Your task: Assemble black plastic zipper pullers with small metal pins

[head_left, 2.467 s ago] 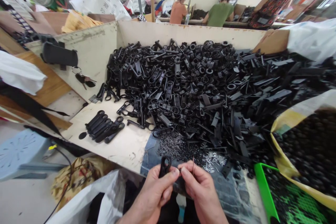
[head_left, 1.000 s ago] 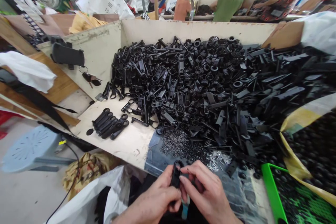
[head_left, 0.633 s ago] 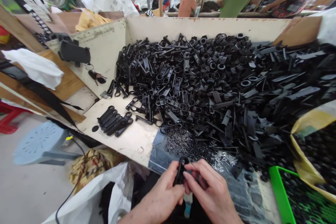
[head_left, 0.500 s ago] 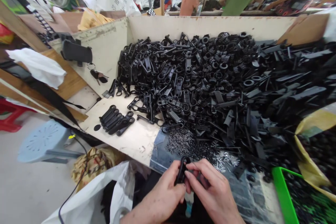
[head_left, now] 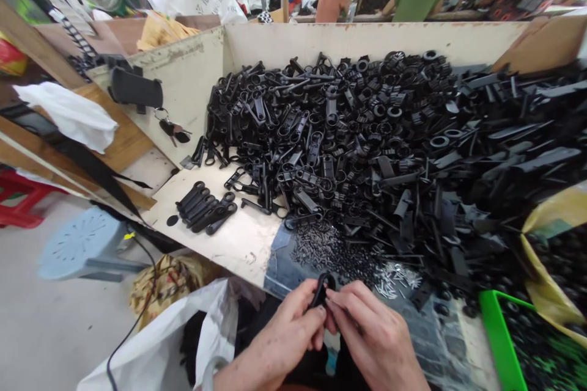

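My left hand [head_left: 293, 324] is closed around a black ring-ended part [head_left: 326, 281], its loop pointing up and away from me. The fingertips of my right hand [head_left: 373, 333] are pinched together against that part's side; anything small between them is hidden. Just beyond my hands lie a heap of tiny dark pieces [head_left: 316, 247] and a scatter of silver pins [head_left: 397, 280]. Several similar black parts [head_left: 204, 208] rest in a row on the pale board to the left.
A large pile of black plastic parts [head_left: 321, 134] fills the walled table [head_left: 367, 40]. A green tray [head_left: 499, 342] and yellow bag [head_left: 545, 281] stand right; a white sack [head_left: 156, 342] and blue stool [head_left: 77, 244] are left. Two people sit beyond.
My right fingertips have shifted slightly up along the black part, toward its ring end. My left hand keeps its hold. The view has moved a little.
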A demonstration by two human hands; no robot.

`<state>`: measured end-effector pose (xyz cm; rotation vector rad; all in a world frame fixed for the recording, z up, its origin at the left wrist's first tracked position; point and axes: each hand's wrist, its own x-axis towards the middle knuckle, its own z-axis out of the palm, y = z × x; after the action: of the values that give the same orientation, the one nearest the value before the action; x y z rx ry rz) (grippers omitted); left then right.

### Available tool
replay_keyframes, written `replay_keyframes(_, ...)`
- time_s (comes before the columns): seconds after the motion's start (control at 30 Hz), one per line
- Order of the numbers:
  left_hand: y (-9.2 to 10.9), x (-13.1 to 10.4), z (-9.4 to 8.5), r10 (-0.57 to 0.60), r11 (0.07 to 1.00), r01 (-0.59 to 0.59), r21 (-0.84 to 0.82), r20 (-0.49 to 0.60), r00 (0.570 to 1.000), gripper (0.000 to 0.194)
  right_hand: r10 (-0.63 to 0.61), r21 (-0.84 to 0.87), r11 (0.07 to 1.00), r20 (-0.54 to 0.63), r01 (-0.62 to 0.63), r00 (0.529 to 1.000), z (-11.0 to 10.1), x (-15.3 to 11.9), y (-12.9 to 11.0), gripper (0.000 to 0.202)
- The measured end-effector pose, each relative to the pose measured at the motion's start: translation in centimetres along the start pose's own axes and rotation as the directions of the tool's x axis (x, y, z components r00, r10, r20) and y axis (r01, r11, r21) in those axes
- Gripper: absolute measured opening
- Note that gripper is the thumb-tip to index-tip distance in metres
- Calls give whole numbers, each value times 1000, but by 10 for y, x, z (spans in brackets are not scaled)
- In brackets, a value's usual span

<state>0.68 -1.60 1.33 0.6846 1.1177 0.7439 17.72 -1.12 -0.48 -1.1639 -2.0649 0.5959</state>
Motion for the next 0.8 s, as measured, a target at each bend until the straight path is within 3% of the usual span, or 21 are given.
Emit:
replay_keyframes(0.23,-8,14,-14,78,962,-99,253,95,992,33,-101,-179,978,54,109,993,1,-4,6,28)
replay_keyframes(0.47,-14,20,-20,76,972,-89,219,65,995,41,-98,-218,967,149,129,984,-1,-5,9,37)
replay_keyframes(0.6,-13,21,-20,71,970,-84,230,66,995,49,-114,-266,953,127,145,985,-2,-4,8,38)
replay_keyframes(0.8,-8,18,-17,49,976,-63,211,67,997,56,1,-133,991,117,15,993,-15,-4,2,41)
